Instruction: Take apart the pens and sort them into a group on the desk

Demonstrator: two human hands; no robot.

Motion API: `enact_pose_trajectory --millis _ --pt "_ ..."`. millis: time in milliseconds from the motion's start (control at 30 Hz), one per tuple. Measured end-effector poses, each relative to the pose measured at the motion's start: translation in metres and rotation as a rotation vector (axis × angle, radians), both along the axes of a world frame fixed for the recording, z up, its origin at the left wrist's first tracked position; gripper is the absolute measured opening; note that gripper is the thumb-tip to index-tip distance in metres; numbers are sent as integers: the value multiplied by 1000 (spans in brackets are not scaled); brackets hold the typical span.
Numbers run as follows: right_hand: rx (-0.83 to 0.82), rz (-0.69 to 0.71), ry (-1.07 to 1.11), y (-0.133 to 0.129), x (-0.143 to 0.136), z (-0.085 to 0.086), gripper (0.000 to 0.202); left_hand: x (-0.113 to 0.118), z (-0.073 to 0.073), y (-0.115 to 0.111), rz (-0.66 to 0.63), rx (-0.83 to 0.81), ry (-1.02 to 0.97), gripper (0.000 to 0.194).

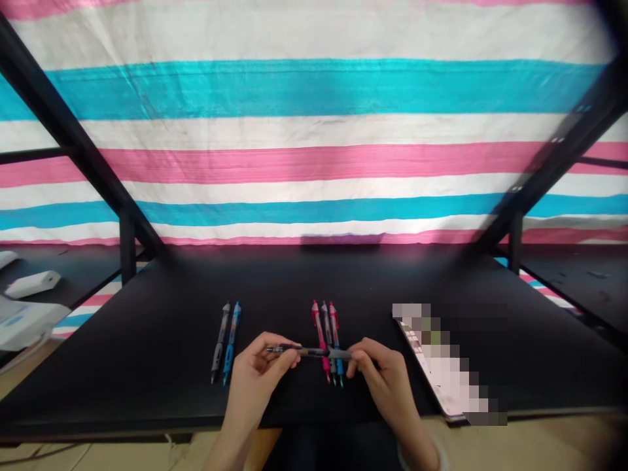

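A grey and black pen (313, 352) is held level between my two hands, above the black table. My left hand (262, 366) pinches its left end between thumb and fingers. At the grey grip end, my right hand (383, 369) closes its fingertips on the same pen. Behind and below it lie several pens side by side: a red-topped pen (318, 320), a grey-topped pen (327, 322) and another red-topped pen with a blue tip (335, 327). To the left of my left hand, a grey pen (220, 343) and a blue pen (231, 343) lie next to each other.
On the right of the black table (304, 281) lies a flat, partly blurred device (432, 366). Black frame bars (98, 163) slope up at both sides. Striped sheeting (314, 163) hangs behind. White devices (29, 320) with a cable sit at far left.
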State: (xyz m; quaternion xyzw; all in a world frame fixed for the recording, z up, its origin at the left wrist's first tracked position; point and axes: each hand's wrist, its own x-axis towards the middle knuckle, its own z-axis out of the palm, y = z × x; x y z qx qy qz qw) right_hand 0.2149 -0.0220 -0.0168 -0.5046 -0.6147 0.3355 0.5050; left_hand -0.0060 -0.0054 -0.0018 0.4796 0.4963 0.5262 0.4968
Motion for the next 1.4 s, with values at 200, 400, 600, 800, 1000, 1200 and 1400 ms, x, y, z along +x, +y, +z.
enact_pose_trajectory --millis 200,400,600,800,1000,1200,1400 --pt "-39 -8 39 0 -2 -1 18 -1 -4 1 78 -17 -68 21" --pt "-56 61 -20 0 -1 1 24 -1 -3 1 91 -17 -107 23" --pt "-69 5 -37 1 -4 1 10 -1 -4 2 94 -17 -128 23" --pt "-44 9 -90 0 -5 1 19 -1 -3 1 97 -23 -160 24" --pt "39 88 -236 -1 -7 7 30 -1 -5 2 126 -37 -202 28" --pt "45 26 -162 -1 -6 3 42 24 -2 7 186 -63 -352 31" --pt "-66 27 -30 -1 -2 0 48 52 11 14 180 36 -526 30"
